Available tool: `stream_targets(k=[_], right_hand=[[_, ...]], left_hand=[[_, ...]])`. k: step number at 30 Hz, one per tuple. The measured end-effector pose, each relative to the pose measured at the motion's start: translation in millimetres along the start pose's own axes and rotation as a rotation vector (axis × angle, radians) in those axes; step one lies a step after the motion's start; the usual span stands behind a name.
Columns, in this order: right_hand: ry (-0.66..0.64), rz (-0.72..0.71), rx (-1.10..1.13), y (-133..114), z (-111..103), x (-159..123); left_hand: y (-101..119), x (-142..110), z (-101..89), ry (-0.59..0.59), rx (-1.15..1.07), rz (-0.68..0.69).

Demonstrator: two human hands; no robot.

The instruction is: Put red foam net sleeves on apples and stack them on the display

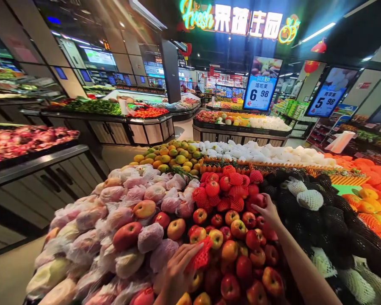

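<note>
At the bottom centre, my left hand (179, 269) is closed on a red foam fruit net (203, 254), held over the loose apples. Whether the net has a fruit inside I cannot see. My right hand (269, 213) reaches further back and grips a dark red apple (257, 201), beside the netted fruit. Bare red and yellow apples (238, 228) lie heaped between both hands. Behind them sits a pile of apples in red foam nets (236, 190). Film-wrapped apples (119, 216) spread out left of my left hand.
Fruit in black nets (298, 220) lies right of my right forearm. Mangoes (174, 154) and white-netted fruit (257, 151) line the back of the stand. Orange fruit (368, 205) is at far right. Left across an aisle stands an onion bin (31, 140). Price screens (263, 84) hang beyond.
</note>
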State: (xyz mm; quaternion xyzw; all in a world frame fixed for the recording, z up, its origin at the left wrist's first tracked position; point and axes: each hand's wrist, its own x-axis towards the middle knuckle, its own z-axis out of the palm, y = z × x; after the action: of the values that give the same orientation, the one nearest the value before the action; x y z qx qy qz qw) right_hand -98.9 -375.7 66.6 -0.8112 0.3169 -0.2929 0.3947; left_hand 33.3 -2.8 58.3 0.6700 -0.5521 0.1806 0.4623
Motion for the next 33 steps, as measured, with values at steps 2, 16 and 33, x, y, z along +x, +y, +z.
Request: stream_targets(k=[2,16,33], right_hand=[[-0.087,-0.032,-0.128,-3,4,22],[-0.598,0.049,0.12,-81,33,-80],[0.318,0.153,0.169,-34,-83,-26]], left_hand=[[-4,-6,-1.1,0.004,0.017,0.001],[26,-9,56.4,-0.23,-0.063,-0.318],[0,74,122.3,-0.563,0.184,-0.384]])
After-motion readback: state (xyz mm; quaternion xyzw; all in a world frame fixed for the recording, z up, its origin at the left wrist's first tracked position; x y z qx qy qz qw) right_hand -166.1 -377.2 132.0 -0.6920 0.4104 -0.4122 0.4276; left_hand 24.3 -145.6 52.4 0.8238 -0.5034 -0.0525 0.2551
